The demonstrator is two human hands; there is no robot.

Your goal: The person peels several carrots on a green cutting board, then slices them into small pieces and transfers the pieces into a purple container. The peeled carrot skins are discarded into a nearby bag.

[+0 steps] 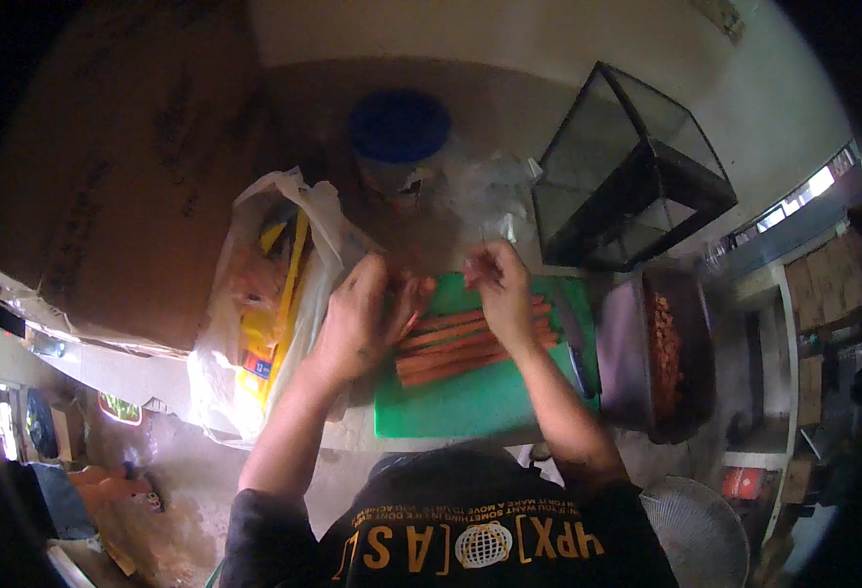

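Several long reddish-orange sausages (449, 353) lie side by side on a green cutting board (446, 415). Past the board's far left edge, my left hand (361, 316) is closed around what looks like a reddish sausage with an orange tip; blur hides its full shape. My right hand (503, 294) is over the far side of the board, its fingertips pinched together near something small and reddish that is too blurred to name. A knife (578, 360) with a dark handle rests along the board's right side, to the right of the sausages.
A white plastic bag (214, 375) holding yellow packages stands left of the board. A dark tub (626, 353) with small orange pieces stands at right. Behind are a blue-lidded container (400, 126), clear plastic and a black-framed glass tank (622, 198). A large cardboard box (122, 184) fills the far left.
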